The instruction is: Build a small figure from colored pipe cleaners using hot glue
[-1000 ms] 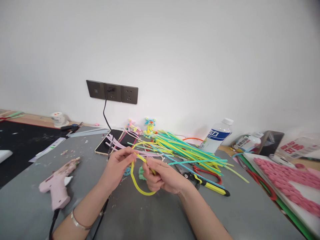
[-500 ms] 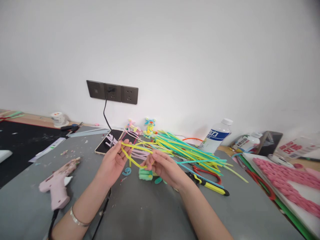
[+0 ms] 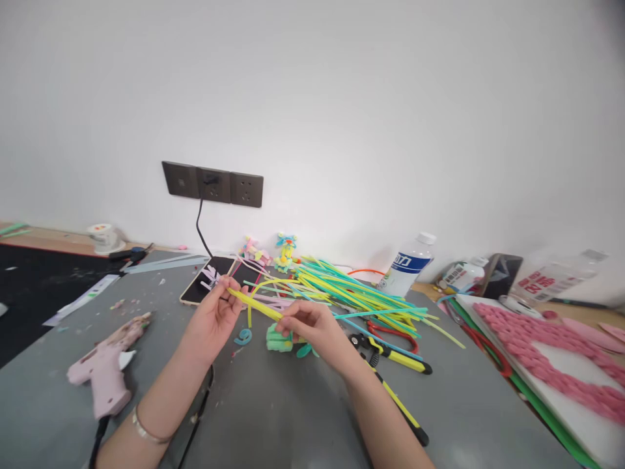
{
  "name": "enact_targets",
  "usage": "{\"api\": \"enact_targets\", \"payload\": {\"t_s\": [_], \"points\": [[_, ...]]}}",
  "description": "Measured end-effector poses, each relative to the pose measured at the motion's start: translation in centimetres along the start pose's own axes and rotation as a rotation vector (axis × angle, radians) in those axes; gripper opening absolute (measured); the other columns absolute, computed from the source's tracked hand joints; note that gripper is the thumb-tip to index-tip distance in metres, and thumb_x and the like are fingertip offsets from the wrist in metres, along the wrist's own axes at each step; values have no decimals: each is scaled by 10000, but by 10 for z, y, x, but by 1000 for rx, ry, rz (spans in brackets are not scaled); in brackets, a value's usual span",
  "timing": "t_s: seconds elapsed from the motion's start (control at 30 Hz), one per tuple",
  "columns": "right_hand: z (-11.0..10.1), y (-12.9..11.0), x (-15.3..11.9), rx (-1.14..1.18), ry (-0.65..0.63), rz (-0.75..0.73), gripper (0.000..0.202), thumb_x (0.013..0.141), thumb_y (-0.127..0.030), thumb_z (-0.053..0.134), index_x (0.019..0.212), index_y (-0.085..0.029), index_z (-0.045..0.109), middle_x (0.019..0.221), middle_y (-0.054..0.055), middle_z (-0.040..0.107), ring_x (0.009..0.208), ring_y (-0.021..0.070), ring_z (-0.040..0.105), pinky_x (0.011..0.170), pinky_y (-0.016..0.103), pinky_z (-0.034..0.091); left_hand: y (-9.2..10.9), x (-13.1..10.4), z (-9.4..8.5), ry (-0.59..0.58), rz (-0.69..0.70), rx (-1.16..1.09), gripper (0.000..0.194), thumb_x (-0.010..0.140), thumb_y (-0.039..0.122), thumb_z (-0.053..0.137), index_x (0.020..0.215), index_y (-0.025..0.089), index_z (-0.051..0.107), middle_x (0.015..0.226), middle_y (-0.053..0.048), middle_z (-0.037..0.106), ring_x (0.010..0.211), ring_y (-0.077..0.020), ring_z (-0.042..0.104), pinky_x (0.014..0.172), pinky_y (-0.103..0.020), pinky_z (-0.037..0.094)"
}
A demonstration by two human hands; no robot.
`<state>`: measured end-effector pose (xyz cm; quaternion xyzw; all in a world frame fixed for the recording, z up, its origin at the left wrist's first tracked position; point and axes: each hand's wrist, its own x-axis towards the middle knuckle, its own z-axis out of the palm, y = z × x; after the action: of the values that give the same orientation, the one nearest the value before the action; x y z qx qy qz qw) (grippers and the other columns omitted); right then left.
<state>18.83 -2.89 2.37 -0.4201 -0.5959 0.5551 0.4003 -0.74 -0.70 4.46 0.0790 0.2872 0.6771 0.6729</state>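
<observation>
A yellow pipe cleaner (image 3: 254,304) is stretched between my hands, its strands lying close together. My left hand (image 3: 217,319) pinches one end, and the fingers of my right hand (image 3: 307,324) close on the other. Below my right hand sits a green fuzzy piece (image 3: 279,339), partly covered by it. A blue curled pipe cleaner (image 3: 243,337) lies on the grey table just right of my left hand. Behind my hands spreads a pile of yellow and teal pipe cleaners (image 3: 351,286).
A pink glue gun (image 3: 105,371) lies at left, its cord trailing forward. Yellow-black pliers (image 3: 390,355) and red-handled scissors (image 3: 398,332) rest at right. Beyond stand a bottle (image 3: 407,264) and two small fuzzy figures, one pink (image 3: 254,251), one yellow-blue (image 3: 286,251). A phone (image 3: 195,286) lies behind my left hand.
The yellow pipe cleaner was an open loop between my hands; its strands are now drawn together into a straight length. The view has shifted slightly to the right.
</observation>
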Motion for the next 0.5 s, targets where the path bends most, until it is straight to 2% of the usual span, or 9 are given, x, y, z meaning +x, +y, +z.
{"api": "enact_targets", "payload": {"t_s": [0.1, 0.17, 0.2, 0.27, 0.33, 0.4, 0.5], "points": [[7, 5, -22, -141, 122, -163, 289, 888, -383, 647, 1116, -208, 675, 1134, 109, 680, 861, 195, 666, 684, 299, 530, -3, -3, -6, -222, 39, 149, 204, 873, 128, 693, 676, 138, 640, 611, 25, 642, 609, -94, 665, 679, -203, 622], [9, 13, -45, -277, 234, -304, 362, 931, -301, 589, 1290, -260, 589, 1334, 122, 581, 1055, 231, 641, 863, 362, 533, -7, -6, -10, -309, -8, 230, 227, 710, 242, 867, 701, 149, 660, 661, 11, 681, 651, -122, 675, 653, -210, 617], [7, 17, -57, -360, 316, -338, 366, 941, -279, 575, 1306, -276, 571, 1349, 120, 571, 1098, 241, 625, 943, 394, 504, -9, -7, -11, -333, -22, 251, 277, 646, 277, 909, 715, 156, 669, 672, 11, 692, 648, -125, 673, 637, -209, 612], [-3, 30, -85, -513, 534, -333, 289, 958, -274, 540, 1243, -268, 587, 1256, 119, 615, 1119, 260, 609, 988, 431, 471, -12, -8, -12, -350, -41, 291, 304, 622, 309, 922, 722, 166, 673, 693, 7, 707, 664, -124, 671, 646, -205, 601], [-20, 45, -111, -665, 730, -268, 234, 958, -320, 524, 1164, -242, 603, 1169, 119, 639, 1088, 275, 613, 960, 442, 480, -13, -7, -14, -348, -36, 310, 301, 633, 328, 915, 720, 171, 674, 720, 1, 721, 685, -125, 673, 652, -200, 588], [-38, 61, -133, -819, 804, -144, 242, 922, -393, 564, 1091, -227, 613, 1071, 107, 657, 986, 281, 639, 867, 426, 519, -13, -5, -14, -332, -15, 308, 297, 632, 334, 915, 725, 176, 682, 765, -5, 737, 733, -133, 682, 663, -197, 575], [-56, 79, -152, -1001, 754, -60, 243, 924, -420, 534, 1055, -236, 622, 982, 88, 666, 898, 278, 663, 788, 405, 544, -12, -3, -15, -301, 10, 296, 282, 626, 320, 919, 740, 183, 701, 885, -21, 758, 863, -155, 688, 707, -205, 568]]}}
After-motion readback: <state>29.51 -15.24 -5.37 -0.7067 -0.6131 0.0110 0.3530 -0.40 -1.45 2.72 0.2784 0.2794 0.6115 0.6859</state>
